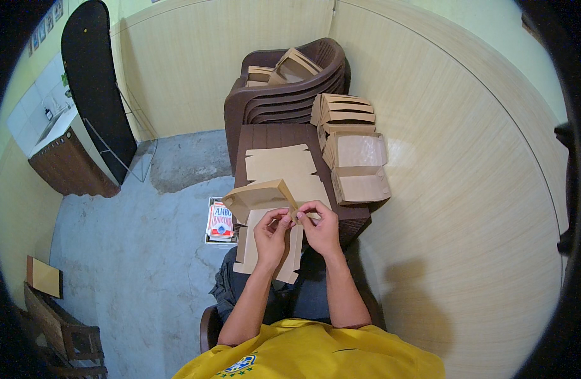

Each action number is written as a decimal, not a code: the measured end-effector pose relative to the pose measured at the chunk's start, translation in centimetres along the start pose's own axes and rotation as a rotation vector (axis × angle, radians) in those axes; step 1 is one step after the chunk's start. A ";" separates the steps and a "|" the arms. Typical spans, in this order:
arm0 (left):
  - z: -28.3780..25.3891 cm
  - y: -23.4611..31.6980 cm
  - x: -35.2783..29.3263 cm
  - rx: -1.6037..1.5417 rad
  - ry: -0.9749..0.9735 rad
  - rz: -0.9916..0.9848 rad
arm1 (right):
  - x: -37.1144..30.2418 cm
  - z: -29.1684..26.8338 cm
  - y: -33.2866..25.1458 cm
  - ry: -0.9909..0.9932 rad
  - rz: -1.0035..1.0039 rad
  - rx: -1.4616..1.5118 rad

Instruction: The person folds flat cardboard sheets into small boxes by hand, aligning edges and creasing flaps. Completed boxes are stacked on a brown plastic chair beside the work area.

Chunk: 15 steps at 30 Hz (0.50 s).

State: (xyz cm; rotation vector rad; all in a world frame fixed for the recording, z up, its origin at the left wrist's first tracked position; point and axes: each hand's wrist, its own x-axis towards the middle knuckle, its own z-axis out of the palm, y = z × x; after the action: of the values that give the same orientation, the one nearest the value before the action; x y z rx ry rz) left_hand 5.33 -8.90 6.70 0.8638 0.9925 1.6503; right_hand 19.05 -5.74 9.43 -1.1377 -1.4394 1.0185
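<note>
A partly folded brown cardboard box (255, 195) lies across my lap and the near end of the brown table (270, 134). Its far section stands raised, while the near panel lies flat with notched edges. My left hand (271, 236) pinches the box at a corner flap. Close beside it, my right hand (321, 231) pinches the same corner from the right, fingertips nearly touching the left's. The fingers partly hide the flap. Just beyond the box, flat cardboard blanks (279, 164) rest on the table.
Folded boxes stand stacked (360, 155) along the table's right side, against the wall. Behind are stacked brown plastic chairs (284, 101) holding more boxes (295, 66). A printed package in a crate (221, 221) sits on the floor at left. An ironing board (91, 82) leans farther left.
</note>
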 end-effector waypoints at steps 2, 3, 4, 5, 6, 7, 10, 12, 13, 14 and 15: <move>0.0 -0.1 0.0 -0.014 0.008 -0.001 | 0.1 -0.1 -0.4 -0.023 -0.026 -0.038; 0.0 -0.2 0.0 -0.021 -0.003 -0.008 | 0.1 -0.2 -0.7 -0.032 -0.005 -0.061; -0.1 -0.4 0.0 -0.027 -0.013 -0.015 | 0.1 -0.4 -0.9 -0.043 -0.018 -0.074; -0.1 -0.6 0.0 -0.030 -0.016 -0.033 | 0.1 -0.6 -1.2 -0.052 -0.006 -0.093; -0.2 -0.9 0.0 -0.021 -0.039 0.009 | 0.2 -0.7 -1.4 -0.063 -0.003 -0.093; -0.2 -1.1 0.1 -0.006 -0.054 0.041 | 0.2 -0.8 -1.6 -0.059 -0.017 -0.120; -0.4 -1.9 0.3 -0.028 -0.039 0.066 | 0.1 -0.7 -1.9 -0.041 -0.108 -0.162; -0.5 -2.2 0.5 -0.024 -0.042 0.092 | 0.0 -0.4 -2.0 -0.017 -0.158 -0.208; -0.7 -2.3 0.7 0.000 -0.061 0.122 | -0.1 -0.4 -2.0 -0.014 -0.163 -0.203; -0.7 -2.2 0.8 0.024 -0.078 0.146 | -0.2 -0.4 -2.1 -0.016 -0.129 -0.188; -0.7 -2.1 0.9 0.016 -0.083 0.142 | -0.2 -0.4 -2.1 -0.016 -0.093 -0.172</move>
State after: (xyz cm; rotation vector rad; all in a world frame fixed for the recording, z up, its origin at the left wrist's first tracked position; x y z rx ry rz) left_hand 5.30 -7.81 4.60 1.0252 0.9065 1.7127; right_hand 19.12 -6.39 11.50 -1.1745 -1.6021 0.8538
